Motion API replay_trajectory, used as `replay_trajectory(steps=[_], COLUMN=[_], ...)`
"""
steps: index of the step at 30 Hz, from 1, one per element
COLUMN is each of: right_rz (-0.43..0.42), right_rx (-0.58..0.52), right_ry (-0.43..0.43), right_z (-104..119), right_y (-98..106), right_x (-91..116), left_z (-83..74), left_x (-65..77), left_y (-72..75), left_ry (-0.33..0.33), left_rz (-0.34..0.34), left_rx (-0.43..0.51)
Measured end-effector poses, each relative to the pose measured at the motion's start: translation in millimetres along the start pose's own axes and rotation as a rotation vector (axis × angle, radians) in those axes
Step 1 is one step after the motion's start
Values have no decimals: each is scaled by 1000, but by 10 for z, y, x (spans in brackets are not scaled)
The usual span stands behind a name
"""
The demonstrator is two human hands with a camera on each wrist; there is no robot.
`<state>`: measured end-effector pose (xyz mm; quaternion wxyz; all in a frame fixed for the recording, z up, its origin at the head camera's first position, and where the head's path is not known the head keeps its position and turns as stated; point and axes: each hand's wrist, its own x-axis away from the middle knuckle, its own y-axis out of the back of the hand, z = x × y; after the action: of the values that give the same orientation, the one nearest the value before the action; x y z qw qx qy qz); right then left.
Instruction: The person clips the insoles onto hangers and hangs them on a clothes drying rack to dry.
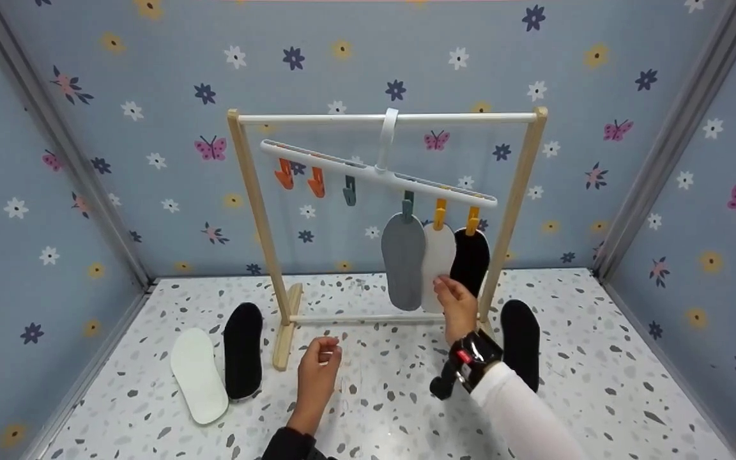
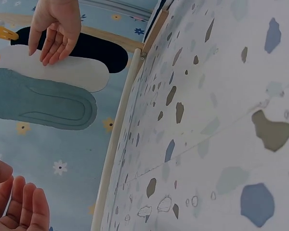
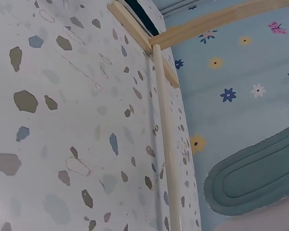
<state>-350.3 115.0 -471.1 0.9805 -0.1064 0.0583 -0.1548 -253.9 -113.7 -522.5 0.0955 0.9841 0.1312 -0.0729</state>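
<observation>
A white clip hanger [image 1: 323, 158] hangs tilted from the rack's top rail, its right end lower. From its right half hang a grey insole [image 1: 404, 262], a white insole [image 1: 435, 255] and a black insole [image 1: 472, 255], side by side. A green clip [image 1: 407, 207] bears the grey one; yellow clips [image 1: 440, 214] bear the others. My right hand [image 1: 459, 308] is at the lower part of the white insole, fingers loosely bent and overlapping it in the left wrist view. Lower left, my left hand [image 1: 318, 374] is raised with loosely curled fingers and nothing in it.
Orange clips [image 1: 317, 183] and another green clip [image 1: 349, 190] hang without insoles on the hanger's left half. A pale insole [image 1: 199, 375] and a black one [image 1: 243, 351] lie at left on the speckled table [image 1: 381, 396]; another black insole [image 1: 521, 342] lies at right. Wooden posts [image 1: 259, 217] frame the rack.
</observation>
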Motion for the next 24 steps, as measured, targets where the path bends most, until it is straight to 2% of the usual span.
replay_trajectory(steps=[5,9,17,24], right_rz=[-1,-6,-19,17], right_rx=[-52,-98,-86,-97], right_ry=[-7,-28,-77,-91], right_z=[-60,-113,-209,-270], right_y=[-11,10,64,88], right_x=[73,110,164,202], left_z=[8,30,37,104], left_x=[2,4,17,-8], left_y=[36,68,157,246], left_ry=[-21,-10,7,-2], left_rz=[-17,-21,-46,-70], left_rx=[-12,-24,-34,-43])
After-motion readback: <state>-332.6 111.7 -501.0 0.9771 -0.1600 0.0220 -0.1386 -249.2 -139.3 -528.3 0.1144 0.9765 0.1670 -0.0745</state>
